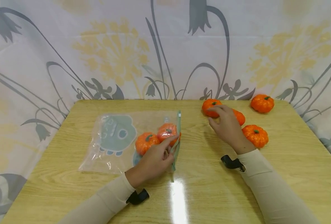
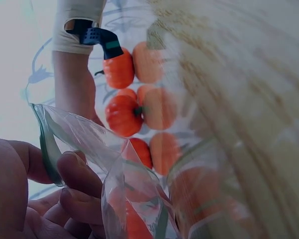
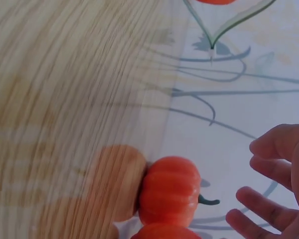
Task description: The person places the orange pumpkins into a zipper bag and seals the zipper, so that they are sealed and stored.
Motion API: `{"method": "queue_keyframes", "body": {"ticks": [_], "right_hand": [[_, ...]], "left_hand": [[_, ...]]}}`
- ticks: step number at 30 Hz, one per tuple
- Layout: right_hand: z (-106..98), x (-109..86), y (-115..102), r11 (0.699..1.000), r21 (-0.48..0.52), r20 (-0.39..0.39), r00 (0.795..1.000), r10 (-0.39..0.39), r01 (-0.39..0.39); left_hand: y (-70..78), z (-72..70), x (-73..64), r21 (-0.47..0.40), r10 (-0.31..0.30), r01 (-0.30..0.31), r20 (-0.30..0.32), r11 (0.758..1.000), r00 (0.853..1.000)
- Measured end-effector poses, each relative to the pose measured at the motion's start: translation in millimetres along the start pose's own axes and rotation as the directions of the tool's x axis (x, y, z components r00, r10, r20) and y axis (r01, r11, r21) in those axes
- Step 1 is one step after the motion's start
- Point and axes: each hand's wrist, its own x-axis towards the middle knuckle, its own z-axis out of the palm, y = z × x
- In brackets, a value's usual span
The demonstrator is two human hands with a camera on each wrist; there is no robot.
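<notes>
A clear zip bag [image 1: 115, 158] with a green dinosaur-like print lies flat on the table, two small orange pumpkins [image 1: 147, 143] inside it near its mouth. At the bag's green zip edge [image 2: 47, 144], my left hand [image 1: 154, 160] pinches one side between thumb and fingers, and the mouth gapes a little. My right hand [image 1: 227, 126] hovers over several loose pumpkins, its fingers loosely bent and holding nothing. Closest to its fingertips is the back-left pumpkin [image 1: 209, 107], seen as a pumpkin [image 3: 169, 191] apart from the fingers in the right wrist view. The hand partly covers another pumpkin [image 1: 239, 117].
One pumpkin [image 1: 262, 103] sits at the table's back right, and another pumpkin [image 1: 255, 136] lies beside my right wrist. The wooden table [image 1: 210, 193] ends against a flower-patterned cloth [image 1: 176, 56] at the back. Black wrist cameras [image 1: 137, 196] jut out below both wrists.
</notes>
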Motion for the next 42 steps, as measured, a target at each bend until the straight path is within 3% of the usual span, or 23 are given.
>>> {"method": "queue_keyframes", "body": {"ticks": [8,12,18,31,42], "right_hand": [[-5,-0.4,7,0.995,-0.097,-0.047,0.999,0.022,-0.027],[-8,-1.1,10,0.983,-0.165,0.014,0.996,0.089,-0.086],[-12,-0.4,13,0.962,-0.22,0.121,0.974,0.192,-0.162],[-17,-1.1,23,0.932,-0.289,0.205,0.937,0.284,-0.219],[-22,-2.8,31,0.907,-0.353,0.219,0.922,0.319,-0.23]], "left_hand": [[1.3,-0.6,0.5,-0.001,-0.004,0.004,0.007,1.0,1.0],[0.4,-0.2,-0.1,0.004,0.006,-0.006,0.0,1.0,1.0],[0.3,-0.1,-0.9,0.009,0.01,-0.01,-0.002,1.0,1.0],[-1.8,1.4,-0.8,0.019,0.023,-0.023,-0.014,1.0,1.0],[-1.7,1.2,0.8,0.015,0.021,-0.021,-0.006,1.0,1.0]]}}
